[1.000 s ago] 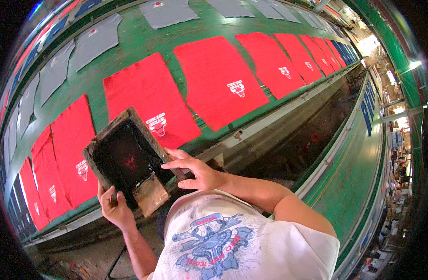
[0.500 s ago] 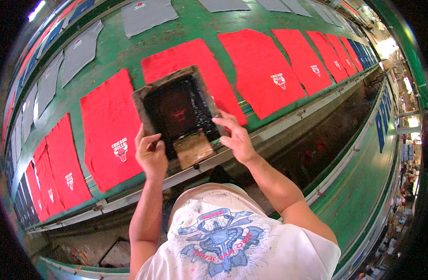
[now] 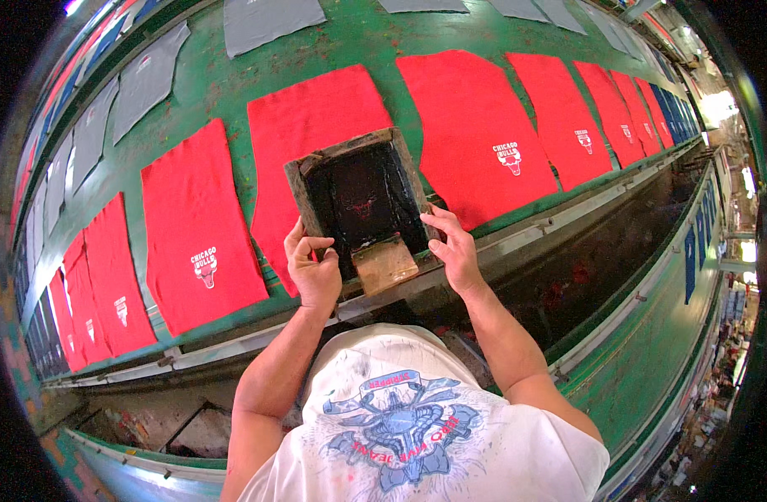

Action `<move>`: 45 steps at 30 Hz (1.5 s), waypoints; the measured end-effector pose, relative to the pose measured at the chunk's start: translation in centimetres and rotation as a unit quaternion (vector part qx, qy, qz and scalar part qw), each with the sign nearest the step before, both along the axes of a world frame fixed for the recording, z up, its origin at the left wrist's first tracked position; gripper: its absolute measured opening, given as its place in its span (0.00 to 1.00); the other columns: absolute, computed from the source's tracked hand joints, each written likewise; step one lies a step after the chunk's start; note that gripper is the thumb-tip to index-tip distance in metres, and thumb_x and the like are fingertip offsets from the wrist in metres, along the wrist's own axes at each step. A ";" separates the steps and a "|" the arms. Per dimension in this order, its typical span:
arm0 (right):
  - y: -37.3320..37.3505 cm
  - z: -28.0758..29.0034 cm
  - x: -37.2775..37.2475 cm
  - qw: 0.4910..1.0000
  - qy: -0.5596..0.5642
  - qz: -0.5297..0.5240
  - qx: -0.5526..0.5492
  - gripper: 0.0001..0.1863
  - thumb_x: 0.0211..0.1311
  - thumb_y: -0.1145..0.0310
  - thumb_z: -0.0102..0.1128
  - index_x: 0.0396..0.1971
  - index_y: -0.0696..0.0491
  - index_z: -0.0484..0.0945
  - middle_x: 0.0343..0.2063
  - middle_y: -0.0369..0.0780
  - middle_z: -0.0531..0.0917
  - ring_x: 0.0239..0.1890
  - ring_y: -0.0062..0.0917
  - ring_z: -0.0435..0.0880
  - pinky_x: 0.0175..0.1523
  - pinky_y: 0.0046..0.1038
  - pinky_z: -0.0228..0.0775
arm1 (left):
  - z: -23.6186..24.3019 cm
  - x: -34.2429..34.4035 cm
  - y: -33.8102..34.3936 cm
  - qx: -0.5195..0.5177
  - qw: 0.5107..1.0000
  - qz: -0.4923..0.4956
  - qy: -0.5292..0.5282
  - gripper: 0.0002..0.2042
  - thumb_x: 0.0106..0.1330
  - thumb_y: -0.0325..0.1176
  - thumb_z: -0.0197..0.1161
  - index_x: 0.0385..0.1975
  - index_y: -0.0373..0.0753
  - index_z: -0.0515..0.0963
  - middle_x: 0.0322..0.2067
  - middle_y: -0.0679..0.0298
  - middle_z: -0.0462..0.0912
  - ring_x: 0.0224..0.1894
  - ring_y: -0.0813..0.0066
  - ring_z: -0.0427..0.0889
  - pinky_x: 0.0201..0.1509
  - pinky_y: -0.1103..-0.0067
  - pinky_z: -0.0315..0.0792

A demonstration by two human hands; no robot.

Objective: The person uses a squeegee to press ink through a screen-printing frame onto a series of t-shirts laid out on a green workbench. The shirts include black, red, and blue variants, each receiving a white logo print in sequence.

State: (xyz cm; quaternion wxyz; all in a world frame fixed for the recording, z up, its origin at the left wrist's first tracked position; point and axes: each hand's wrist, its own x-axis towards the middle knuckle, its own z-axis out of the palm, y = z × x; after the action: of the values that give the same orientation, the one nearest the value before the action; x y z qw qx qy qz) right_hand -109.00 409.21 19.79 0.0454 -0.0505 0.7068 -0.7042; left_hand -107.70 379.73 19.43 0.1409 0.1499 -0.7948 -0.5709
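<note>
A wooden-framed printing screen [image 3: 363, 205], black with ink, lies flat over the lower part of a red cloth panel [image 3: 317, 125] on the long green table [image 3: 350, 38]. My left hand [image 3: 312, 268] grips the frame's near left edge. My right hand [image 3: 455, 247] holds its near right edge. Between the hands, a brown wooden squeegee [image 3: 385, 263] rests at the near end of the screen. Red panels to the left [image 3: 199, 230] and right [image 3: 475, 134] carry a small white printed emblem.
A row of red panels runs along the table both ways, with grey panels [image 3: 145, 75] in the row behind. A metal rail [image 3: 517, 238] lines the table's near edge. Below it lies a dark stained gap [image 3: 584, 276], then another green bench [image 3: 651, 368] at right.
I have carried the screen rightward along the table, from one red panel to another, and set it down flat. Both hands now hold its near edge.
</note>
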 end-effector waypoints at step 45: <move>1.2 -0.3 -0.9 0.997 -0.052 -0.018 0.058 0.28 0.70 0.74 0.72 0.69 0.58 0.82 0.73 0.45 0.79 0.76 0.35 0.76 0.83 0.39 0.63 | -2.3 0.4 -1.3 0.184 0.978 -0.013 -0.100 0.25 0.48 0.10 0.70 0.49 0.36 0.91 0.80 0.52 0.71 0.77 0.60 0.76 0.80 0.70 0.69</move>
State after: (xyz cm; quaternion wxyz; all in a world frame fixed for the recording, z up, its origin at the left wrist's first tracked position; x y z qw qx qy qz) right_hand -109.85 410.39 19.50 0.0720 0.0015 0.7441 -0.6642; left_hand -107.34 378.47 17.11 0.0233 0.2191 -0.6882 -0.6912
